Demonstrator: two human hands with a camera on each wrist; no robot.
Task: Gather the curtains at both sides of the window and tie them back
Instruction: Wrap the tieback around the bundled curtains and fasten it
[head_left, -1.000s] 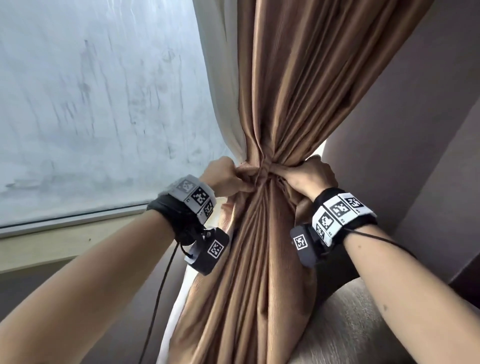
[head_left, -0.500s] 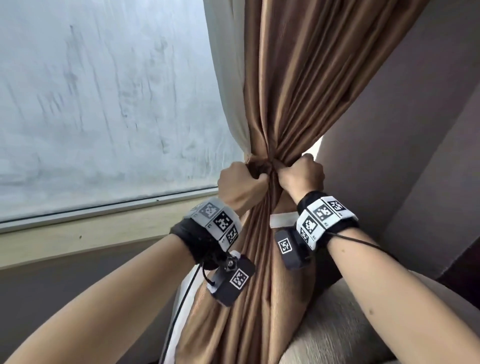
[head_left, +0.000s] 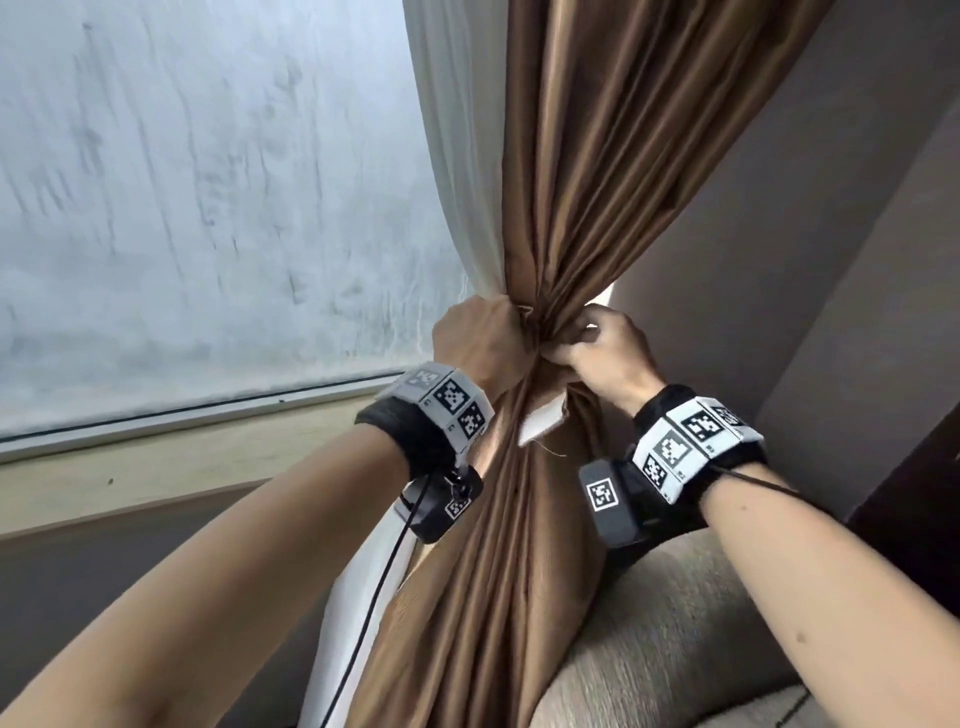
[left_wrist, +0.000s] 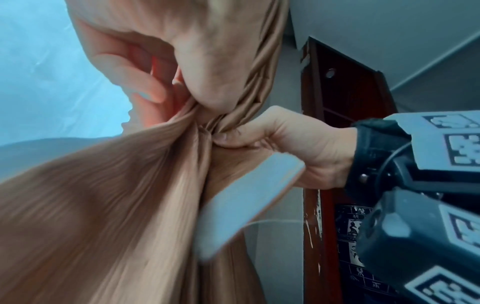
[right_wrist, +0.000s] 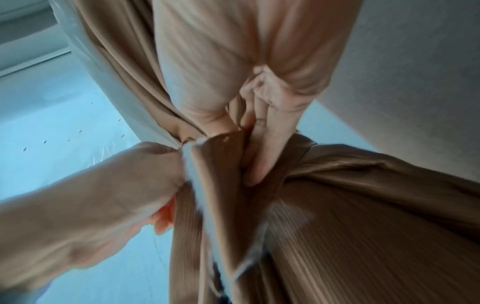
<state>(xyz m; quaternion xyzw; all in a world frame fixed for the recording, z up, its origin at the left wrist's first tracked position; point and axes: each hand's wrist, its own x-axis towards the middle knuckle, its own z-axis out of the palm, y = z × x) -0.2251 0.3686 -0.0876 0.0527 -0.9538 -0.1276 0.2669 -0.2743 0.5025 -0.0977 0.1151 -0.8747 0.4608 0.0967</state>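
A brown curtain (head_left: 566, 171) with a white lining (head_left: 452, 156) hangs right of the window, cinched into a narrow waist. My left hand (head_left: 478, 343) grips that waist from the left, fingers curled round the folds. My right hand (head_left: 602, 353) pinches the brown tie-back band at the cinch from the right. The band's loose end (head_left: 543, 421), white underneath, hangs just below my right hand. In the left wrist view my left hand (left_wrist: 187, 61) presses into the curtain (left_wrist: 103, 205) while my right hand (left_wrist: 291, 144) nips the band above its loose end (left_wrist: 246, 195). The right wrist view is blurred.
The frosted window pane (head_left: 208, 208) and its pale sill (head_left: 182, 457) lie to the left. A grey upholstered seat arm (head_left: 675, 623) sits below right, against the grey wall (head_left: 779, 260). A dark red wooden door (left_wrist: 350, 102) stands beyond my right hand.
Both hands have come closer together at the cinch and risen a little. The band's white-backed end now hangs free below my right hand.
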